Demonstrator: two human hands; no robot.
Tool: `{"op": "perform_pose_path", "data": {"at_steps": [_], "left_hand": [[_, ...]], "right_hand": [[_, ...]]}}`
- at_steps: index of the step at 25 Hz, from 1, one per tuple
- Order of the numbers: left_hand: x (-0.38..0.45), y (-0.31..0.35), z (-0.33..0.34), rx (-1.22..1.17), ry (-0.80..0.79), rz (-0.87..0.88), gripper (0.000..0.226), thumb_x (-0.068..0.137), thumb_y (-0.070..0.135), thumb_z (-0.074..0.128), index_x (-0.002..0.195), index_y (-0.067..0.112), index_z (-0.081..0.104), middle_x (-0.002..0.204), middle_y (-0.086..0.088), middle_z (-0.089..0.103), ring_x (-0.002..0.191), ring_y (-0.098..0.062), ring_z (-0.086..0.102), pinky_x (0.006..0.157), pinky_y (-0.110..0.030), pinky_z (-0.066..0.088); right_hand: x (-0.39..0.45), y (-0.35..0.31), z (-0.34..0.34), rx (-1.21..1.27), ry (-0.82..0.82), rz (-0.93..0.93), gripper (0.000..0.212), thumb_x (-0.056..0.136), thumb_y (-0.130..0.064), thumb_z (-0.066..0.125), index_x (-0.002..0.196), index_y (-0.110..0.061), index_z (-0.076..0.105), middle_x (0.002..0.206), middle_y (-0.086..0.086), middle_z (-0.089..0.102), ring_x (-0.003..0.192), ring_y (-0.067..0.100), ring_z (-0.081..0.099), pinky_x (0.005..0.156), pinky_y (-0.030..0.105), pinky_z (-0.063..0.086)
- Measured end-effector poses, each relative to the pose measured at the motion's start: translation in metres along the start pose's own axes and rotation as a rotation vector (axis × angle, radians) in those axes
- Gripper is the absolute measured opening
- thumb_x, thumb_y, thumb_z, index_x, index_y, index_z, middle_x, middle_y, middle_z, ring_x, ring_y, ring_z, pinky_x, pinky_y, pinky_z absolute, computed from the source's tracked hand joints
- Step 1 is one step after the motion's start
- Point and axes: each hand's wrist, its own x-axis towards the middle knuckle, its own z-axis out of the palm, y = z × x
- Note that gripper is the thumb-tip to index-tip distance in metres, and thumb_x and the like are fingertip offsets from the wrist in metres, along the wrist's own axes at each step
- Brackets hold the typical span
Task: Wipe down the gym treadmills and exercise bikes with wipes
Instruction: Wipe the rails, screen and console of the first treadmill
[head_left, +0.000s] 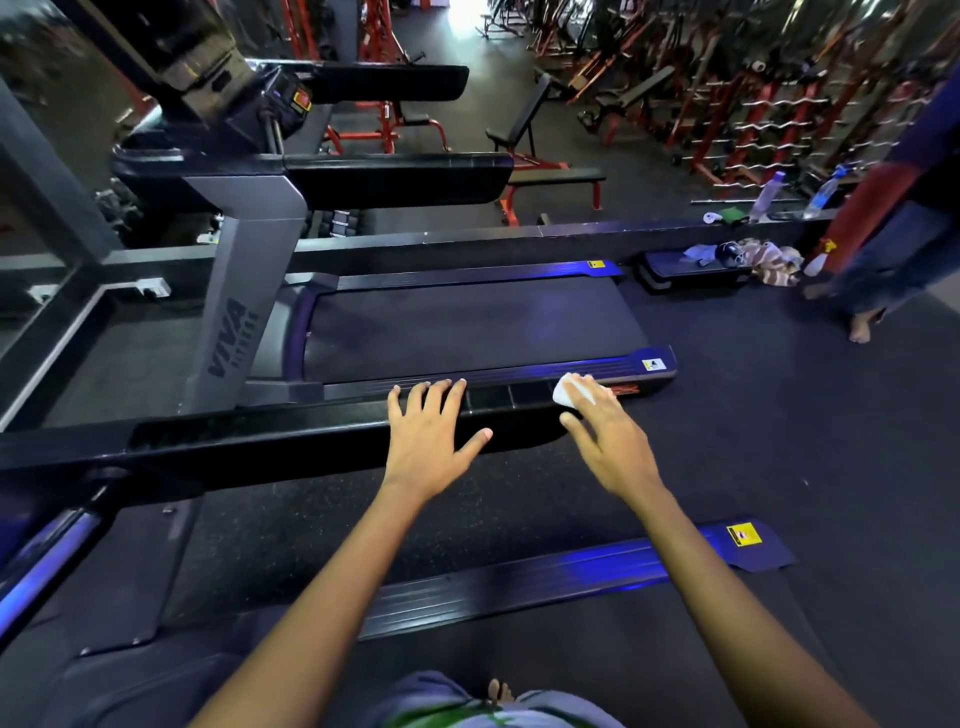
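I stand on a treadmill whose black side handrail (260, 447) runs across the view in front of me. My left hand (431, 436) rests flat on this handrail with its fingers spread. My right hand (605, 441) presses a white wipe (563, 389) onto the far right end of the same rail, its fingers straight over the wipe. Beyond the rail lies a second treadmill (467, 322) with a grey upright marked VIVA (228, 338) and blue-lit side strips.
A person in a red and blue top (893, 234) stands barefoot at the right. Bottles (769, 195), a cloth heap (769, 260) and a step platform (691, 267) sit near a low ledge. Red weight benches and barbell racks (727, 104) fill the back.
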Motion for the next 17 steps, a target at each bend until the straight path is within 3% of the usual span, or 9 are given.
{"op": "perform_pose_path", "data": {"at_steps": [3,7,9,13,15,17], "left_hand": [[0.000,0.000,0.001,0.019,0.011,-0.002,0.074,0.083,0.064,0.031,0.128,0.011,0.056,0.122,-0.006,0.060,0.114,-0.030,0.054,0.101,-0.058,0.034],[0.000,0.001,0.000,0.015,-0.026,-0.012,0.076,0.083,0.065,0.029,0.134,0.012,0.051,0.129,-0.007,0.057,0.120,-0.031,0.051,0.104,-0.058,0.029],[-0.001,0.001,-0.003,0.036,-0.067,0.001,0.077,0.084,0.064,0.033,0.141,0.014,0.042,0.138,-0.006,0.050,0.128,-0.030,0.043,0.109,-0.057,0.022],[0.000,-0.009,-0.009,-0.028,-0.097,0.071,0.077,0.091,0.055,0.045,0.151,0.018,0.016,0.155,-0.003,0.022,0.144,-0.024,0.015,0.116,-0.049,0.000],[-0.004,-0.024,-0.015,-0.140,-0.065,0.063,0.073,0.091,0.053,0.043,0.150,0.016,0.021,0.155,-0.005,0.024,0.144,-0.022,0.017,0.116,-0.044,-0.001],[-0.015,-0.048,-0.018,-0.161,0.027,0.000,0.076,0.085,0.058,0.033,0.146,0.012,0.032,0.151,-0.008,0.033,0.142,-0.025,0.025,0.116,-0.045,0.003]], "right_hand": [[0.032,-0.019,0.008,-0.052,-0.024,0.161,0.045,0.097,-0.039,0.045,0.138,-0.019,0.044,0.150,0.002,0.036,0.143,0.018,0.020,0.113,0.037,0.022],[0.015,-0.035,0.021,-0.059,-0.123,-0.118,0.051,0.096,-0.043,0.042,0.141,-0.020,0.040,0.149,0.000,0.036,0.142,0.012,0.022,0.111,0.034,0.029],[0.000,-0.018,0.014,-0.043,-0.093,-0.195,0.053,0.094,-0.045,0.039,0.141,-0.020,0.042,0.147,-0.003,0.039,0.139,0.007,0.025,0.111,0.035,0.031],[0.021,-0.034,0.016,-0.047,0.004,0.064,0.046,0.096,-0.037,0.047,0.137,-0.017,0.046,0.146,0.002,0.042,0.140,0.014,0.027,0.113,0.037,0.027],[0.028,-0.060,0.028,-0.063,-0.041,0.059,0.049,0.096,-0.040,0.047,0.138,-0.015,0.045,0.147,0.005,0.040,0.141,0.017,0.026,0.112,0.034,0.024],[0.019,-0.068,0.037,-0.048,-0.122,-0.101,0.056,0.094,-0.046,0.042,0.141,-0.015,0.042,0.148,0.003,0.038,0.141,0.016,0.025,0.115,0.033,0.023]]}}
